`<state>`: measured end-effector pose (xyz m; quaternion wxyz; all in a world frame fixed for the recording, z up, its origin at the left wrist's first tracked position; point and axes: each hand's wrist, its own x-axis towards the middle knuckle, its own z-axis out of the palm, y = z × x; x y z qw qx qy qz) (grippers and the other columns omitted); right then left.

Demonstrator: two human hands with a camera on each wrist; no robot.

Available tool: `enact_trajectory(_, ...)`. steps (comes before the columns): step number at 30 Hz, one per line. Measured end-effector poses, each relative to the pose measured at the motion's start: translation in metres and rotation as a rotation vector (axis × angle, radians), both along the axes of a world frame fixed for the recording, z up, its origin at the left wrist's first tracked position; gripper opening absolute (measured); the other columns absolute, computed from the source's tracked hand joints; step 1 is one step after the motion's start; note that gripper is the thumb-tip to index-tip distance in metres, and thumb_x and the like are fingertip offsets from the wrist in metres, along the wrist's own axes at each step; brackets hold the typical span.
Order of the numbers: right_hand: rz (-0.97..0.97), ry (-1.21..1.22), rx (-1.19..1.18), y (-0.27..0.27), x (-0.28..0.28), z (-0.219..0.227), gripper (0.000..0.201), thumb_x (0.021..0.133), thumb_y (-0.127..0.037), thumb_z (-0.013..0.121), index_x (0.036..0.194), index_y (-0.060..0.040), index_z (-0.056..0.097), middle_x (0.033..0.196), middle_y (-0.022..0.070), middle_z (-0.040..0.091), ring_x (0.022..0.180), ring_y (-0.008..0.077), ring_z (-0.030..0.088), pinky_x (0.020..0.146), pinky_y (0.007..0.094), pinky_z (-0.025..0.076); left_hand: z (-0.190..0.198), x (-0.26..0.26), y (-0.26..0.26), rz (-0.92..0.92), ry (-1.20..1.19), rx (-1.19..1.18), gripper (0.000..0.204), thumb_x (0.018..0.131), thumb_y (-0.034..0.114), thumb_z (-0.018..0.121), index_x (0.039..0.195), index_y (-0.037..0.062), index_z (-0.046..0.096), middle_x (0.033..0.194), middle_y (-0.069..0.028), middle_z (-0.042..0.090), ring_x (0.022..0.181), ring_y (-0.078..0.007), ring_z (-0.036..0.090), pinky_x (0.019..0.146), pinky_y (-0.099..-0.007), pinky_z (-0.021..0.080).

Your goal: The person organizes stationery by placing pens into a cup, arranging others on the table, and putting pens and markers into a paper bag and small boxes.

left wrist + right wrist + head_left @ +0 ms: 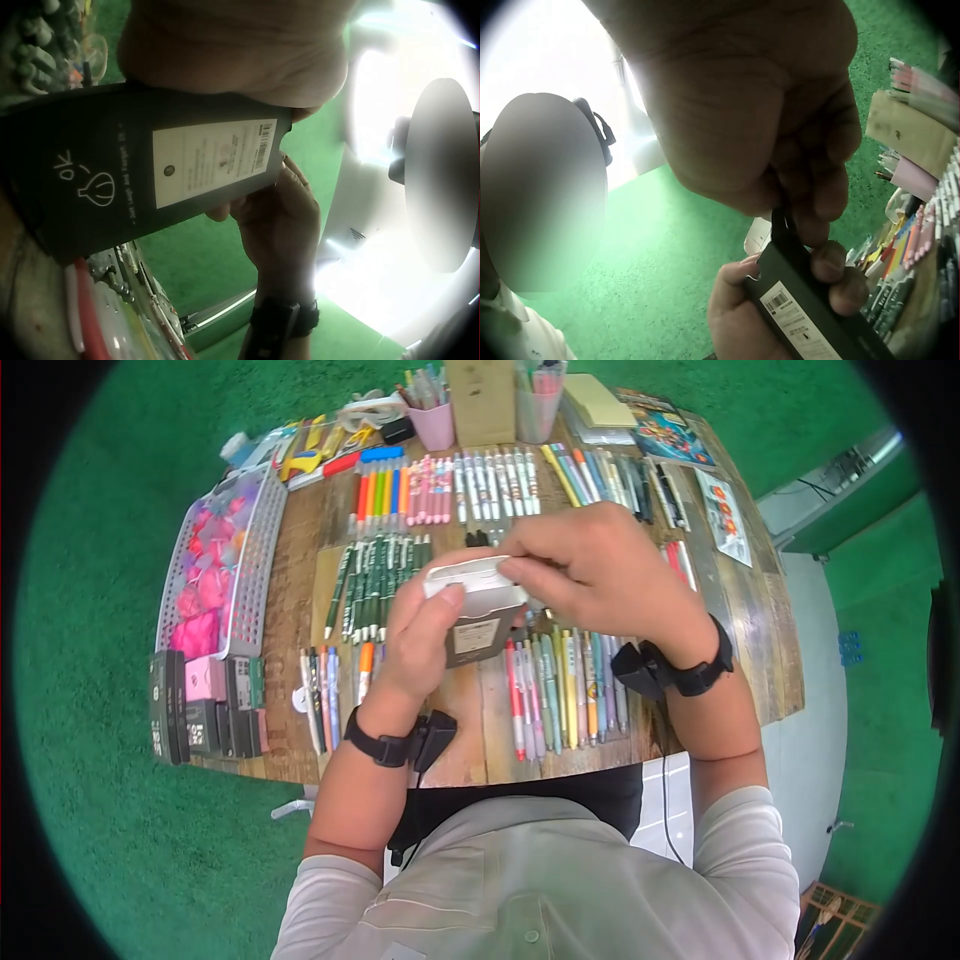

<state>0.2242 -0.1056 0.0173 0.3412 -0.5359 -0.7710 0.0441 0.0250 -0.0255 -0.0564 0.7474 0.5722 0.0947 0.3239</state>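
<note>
A dark cardboard box (472,644) with a pale barcode label (217,161) is held up over the middle of the table. My left hand (420,635) grips its side, thumb at the top rim. White inner flaps (468,573) show at the box's upper end, which faces me. At that end my right hand (600,565) pinches the edge of a flap between thumb and curled fingers. In the right wrist view its fingertips lie right at the top of the box, and the box's inside is hidden. A line drawing and small print mark the box's broad face in the left wrist view.
Rows of pens (570,690) and markers (380,495) cover the wooden table (460,710). At left stand a white basket (262,550) of pink packets and several small boxes (205,710). Pen cups (432,425) and a brown paper bag (482,405) stand at the back.
</note>
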Motion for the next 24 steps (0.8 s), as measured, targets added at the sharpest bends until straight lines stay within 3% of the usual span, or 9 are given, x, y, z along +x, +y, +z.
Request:
enact_trajectory(3, -0.021, 0.03, -0.033, 0.0014, -0.0004, -0.0016, 0.016, 0.093, -0.022, 0.065, 0.084, -0.0091, 0.069, 0.065, 0.0068, 0.069, 0.061, 0.0308, 0.067, 0.057, 0.0422, 0.051, -0.0029, -0.0014, 0.0022, -0.047, 0.0, -0.019, 0.052, 0.102, 0.029, 0.045, 0.138, -0.0075, 0.051, 0.115, -0.0198, 0.071, 0.098, -0.0244, 0.072, 0.087, -0.0362, 0.059)
enact_trajectory(8, -0.046, -0.032, -0.012, 0.0022, 0.0017, -0.002, 0.015, 0.093, -0.022, 0.065, 0.086, -0.0095, 0.071, 0.067, 0.005, 0.07, 0.062, 0.0298, 0.068, 0.058, 0.042, 0.052, -0.0032, -0.0011, 0.002, -0.061, -0.002, -0.007, 0.054, 0.102, 0.03, 0.046, 0.139, -0.0081, 0.052, 0.115, -0.0193, 0.071, 0.097, -0.0245, 0.072, 0.088, -0.0362, 0.058)
enact_trajectory(10, -0.029, -0.002, -0.034, -0.0006, -0.0001, 0.0026, 0.014, 0.093, -0.021, 0.065, 0.087, -0.0103, 0.072, 0.065, 0.0031, 0.07, 0.062, 0.0282, 0.069, 0.06, 0.0417, 0.053, 0.0002, 0.0021, -0.0034, 0.027, 0.042, 0.003, 0.061, 0.094, 0.036, 0.048, 0.134, -0.0104, 0.053, 0.109, -0.0236, 0.071, 0.096, -0.0295, 0.073, 0.086, -0.0403, 0.059)
enact_trajectory(11, -0.014, 0.054, -0.021, -0.0014, 0.0005, -0.0001, 0.015, 0.091, -0.021, 0.07, 0.088, -0.007, 0.071, 0.071, 0.0127, 0.066, 0.065, 0.0332, 0.066, 0.06, 0.0417, 0.05, 0.0009, 0.0006, -0.0008, -0.013, 0.008, 0.061, 0.061, 0.101, 0.036, 0.045, 0.139, -0.0107, 0.052, 0.118, -0.0214, 0.07, 0.099, -0.0277, 0.073, 0.091, -0.0377, 0.058)
enact_trajectory(12, -0.049, 0.036, -0.029, -0.0022, 0.0015, 0.0001, 0.015, 0.091, -0.021, 0.07, 0.088, -0.007, 0.071, 0.071, 0.0127, 0.066, 0.065, 0.0332, 0.066, 0.06, 0.0417, 0.05, 0.0002, 0.0022, -0.0032, 0.014, 0.017, -0.008, 0.062, 0.099, 0.035, 0.046, 0.138, -0.0122, 0.052, 0.116, -0.0228, 0.071, 0.1, -0.0292, 0.073, 0.091, -0.0385, 0.058)
enact_trajectory(14, -0.023, -0.024, -0.017, -0.0018, 0.0026, 0.0008, 0.018, 0.094, -0.023, 0.062, 0.086, -0.0106, 0.071, 0.063, 0.0015, 0.069, 0.064, 0.0269, 0.069, 0.063, 0.0422, 0.053, -0.0014, 0.0024, -0.0023, 0.023, 0.036, -0.034, 0.062, 0.097, 0.033, 0.045, 0.137, -0.0131, 0.051, 0.113, -0.0241, 0.071, 0.099, -0.0302, 0.073, 0.089, -0.0392, 0.059)
enact_trajectory(24, -0.037, -0.057, -0.023, -0.0037, 0.0068, 0.0022, 0.019, 0.092, -0.024, 0.064, 0.081, -0.0095, 0.071, 0.063, 0.0046, 0.069, 0.066, 0.0303, 0.069, 0.064, 0.0447, 0.053, -0.0009, 0.0025, -0.0017, 0.022, 0.054, 0.026, 0.062, 0.095, 0.035, 0.046, 0.135, -0.0124, 0.052, 0.106, -0.0248, 0.072, 0.093, -0.0305, 0.074, 0.083, -0.0393, 0.06)
